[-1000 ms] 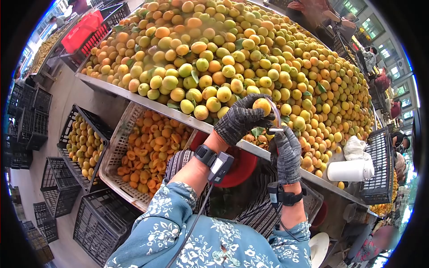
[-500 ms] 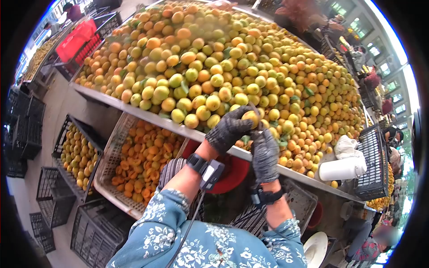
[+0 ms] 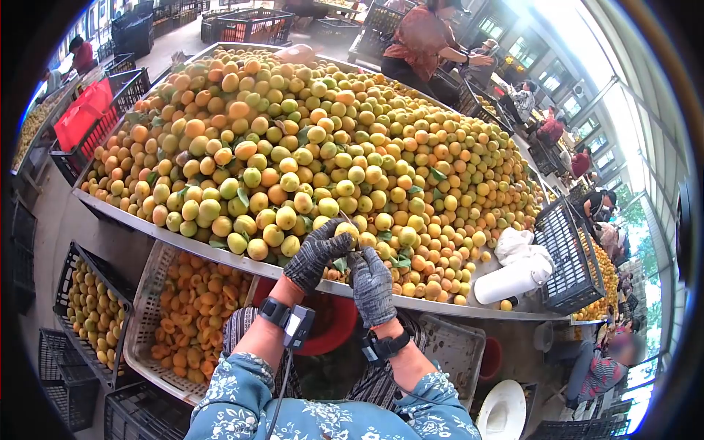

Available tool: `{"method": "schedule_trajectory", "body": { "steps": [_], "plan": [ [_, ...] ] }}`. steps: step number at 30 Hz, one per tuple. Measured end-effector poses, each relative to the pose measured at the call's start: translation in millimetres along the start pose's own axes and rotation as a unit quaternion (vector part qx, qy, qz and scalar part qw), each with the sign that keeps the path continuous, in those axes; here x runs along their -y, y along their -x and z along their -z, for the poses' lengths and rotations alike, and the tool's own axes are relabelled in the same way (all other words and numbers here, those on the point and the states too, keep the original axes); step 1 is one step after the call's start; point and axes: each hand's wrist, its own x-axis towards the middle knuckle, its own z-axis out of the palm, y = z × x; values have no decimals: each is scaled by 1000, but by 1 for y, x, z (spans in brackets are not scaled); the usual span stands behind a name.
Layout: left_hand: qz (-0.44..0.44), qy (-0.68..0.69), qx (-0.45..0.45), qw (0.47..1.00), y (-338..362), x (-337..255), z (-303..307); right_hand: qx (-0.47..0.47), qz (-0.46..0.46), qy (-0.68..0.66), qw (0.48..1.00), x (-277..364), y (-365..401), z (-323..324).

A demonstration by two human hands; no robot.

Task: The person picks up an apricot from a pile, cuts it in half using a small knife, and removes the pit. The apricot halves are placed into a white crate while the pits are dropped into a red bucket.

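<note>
My left hand (image 3: 315,258), in a dark grey knit glove, is closed around a yellow apricot (image 3: 347,234) above the near edge of the fruit pile. My right hand (image 3: 372,284), gloved the same way, is beside it with its fingers pinched at the fruit's lower right side. Between those fingers is a thin, curved knife (image 3: 357,247), mostly hidden by the fruit and the gloves. A heap of yellow, green and orange apricots (image 3: 293,158) spreads over the metal-edged table (image 3: 198,246) just beyond both hands.
Left below the table, a pale crate (image 3: 137,326) holds opened apricots; a black crate (image 3: 117,293) holds whole ones. A red tub (image 3: 330,330) sits below my hands. Rightward are a white bottle (image 3: 506,280) and a black crate (image 3: 568,257). Other people work beyond.
The view has tilted up and shifted, so the table and hands appear lower and further left. Both hands remain together at the apricot; the blade shows less now.
</note>
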Motion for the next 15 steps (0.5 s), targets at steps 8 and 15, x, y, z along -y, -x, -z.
{"method": "schedule_trajectory", "body": {
  "steps": [8, 15],
  "plan": [
    [-33, 52, -19, 998, 0, 15, -3, -18, -8, 79, 997, -2, 10, -9],
    [-20, 84, -113, 990, 1, 20, 1, 5, 26, 11, 1000, -31, 5, -22]
  ]
}}
